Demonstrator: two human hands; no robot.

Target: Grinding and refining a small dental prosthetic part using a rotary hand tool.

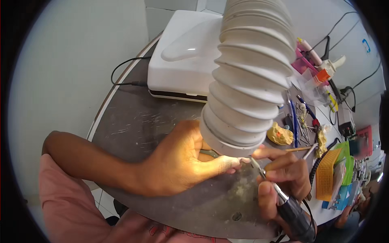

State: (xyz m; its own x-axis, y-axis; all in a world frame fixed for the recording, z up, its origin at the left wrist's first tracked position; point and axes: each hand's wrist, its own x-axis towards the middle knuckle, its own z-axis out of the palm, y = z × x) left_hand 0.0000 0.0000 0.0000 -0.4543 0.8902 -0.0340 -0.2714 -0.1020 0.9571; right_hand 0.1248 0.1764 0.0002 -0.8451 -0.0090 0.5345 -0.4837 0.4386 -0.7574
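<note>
A black and silver rotary handpiece lies in my right hand, gripped by closed fingers like a pen. Its pale grinding tip points at a small whitish piece, very near or touching it; I cannot tell which. The thumb and fingertips of my left hand pinch that piece, whose exact kind is too small to make out. A grey-green metal part shows between the left thumb and fingers, mostly hidden. Just above both hands hangs the mouth of a white ribbed suction hose. Bright light falls on the left hand.
Behind the hose stands a white box-shaped machine with a black cable. To the right lie a yellowish dental cast, several burs, a blue pen and a yellow basket. Pale dust marks the grey tabletop.
</note>
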